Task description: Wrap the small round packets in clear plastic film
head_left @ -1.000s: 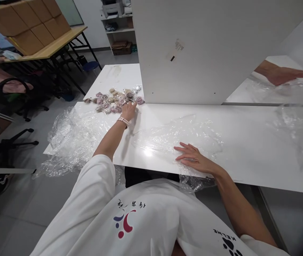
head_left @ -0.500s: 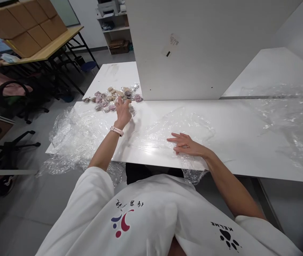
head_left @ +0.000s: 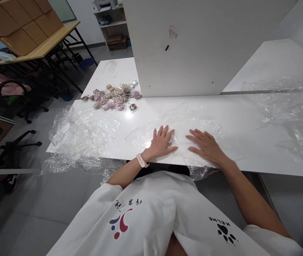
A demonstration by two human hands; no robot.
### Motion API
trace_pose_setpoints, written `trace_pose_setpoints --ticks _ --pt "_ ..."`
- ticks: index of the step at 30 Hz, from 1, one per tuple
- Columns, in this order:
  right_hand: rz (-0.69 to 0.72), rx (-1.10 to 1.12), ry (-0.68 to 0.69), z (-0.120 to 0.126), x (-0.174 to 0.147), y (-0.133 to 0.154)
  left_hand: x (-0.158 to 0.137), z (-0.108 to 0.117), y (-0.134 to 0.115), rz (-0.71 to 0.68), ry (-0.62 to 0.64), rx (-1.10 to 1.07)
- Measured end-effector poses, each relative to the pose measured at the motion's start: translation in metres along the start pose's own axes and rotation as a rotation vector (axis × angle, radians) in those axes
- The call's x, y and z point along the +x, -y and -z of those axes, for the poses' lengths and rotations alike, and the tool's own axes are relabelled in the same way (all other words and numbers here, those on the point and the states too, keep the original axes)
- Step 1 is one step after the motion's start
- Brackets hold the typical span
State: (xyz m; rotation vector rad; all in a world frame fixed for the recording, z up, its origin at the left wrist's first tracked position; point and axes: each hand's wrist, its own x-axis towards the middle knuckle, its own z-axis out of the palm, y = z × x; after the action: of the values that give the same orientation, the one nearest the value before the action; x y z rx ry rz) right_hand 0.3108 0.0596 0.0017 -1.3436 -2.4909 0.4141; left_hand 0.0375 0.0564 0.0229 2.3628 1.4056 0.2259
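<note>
1. From my remote seat I see the left hand (head_left: 162, 143) palm down near the front edge of a white desk (head_left: 247, 153), its fingers spread over a flat sheet of clear film (head_left: 178, 115).
2. Something small and shiny peeks out around that palm, too covered for me to identify.
3. The right hand (head_left: 207, 146) lies just beside it, without touching it, also palm down with fingers spread, over the right part of the sheet.
4. Farther off to the left, I see a pile of small wrapped pieces (head_left: 110, 95), purple, tan and brown; one dark wrapped piece (head_left: 132, 106) sits at its near right side.
5. Crumpled film (head_left: 79, 133) spills over the desk's left end; more film (head_left: 298, 128) covers the right side.
6. A white upright panel (head_left: 180, 53) stands behind the hands.
</note>
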Motion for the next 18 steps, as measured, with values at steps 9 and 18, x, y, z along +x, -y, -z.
trace_pose_setpoints --ticks 9,18 --pt "-0.137 -0.096 -0.104 0.038 0.026 -0.047 -0.058 0.01 0.006 -0.052 -0.046 -0.201" --pt "0.087 0.139 -0.053 0.003 -0.012 0.121 -0.113 0.02 0.039 0.005 -0.243 -0.091"
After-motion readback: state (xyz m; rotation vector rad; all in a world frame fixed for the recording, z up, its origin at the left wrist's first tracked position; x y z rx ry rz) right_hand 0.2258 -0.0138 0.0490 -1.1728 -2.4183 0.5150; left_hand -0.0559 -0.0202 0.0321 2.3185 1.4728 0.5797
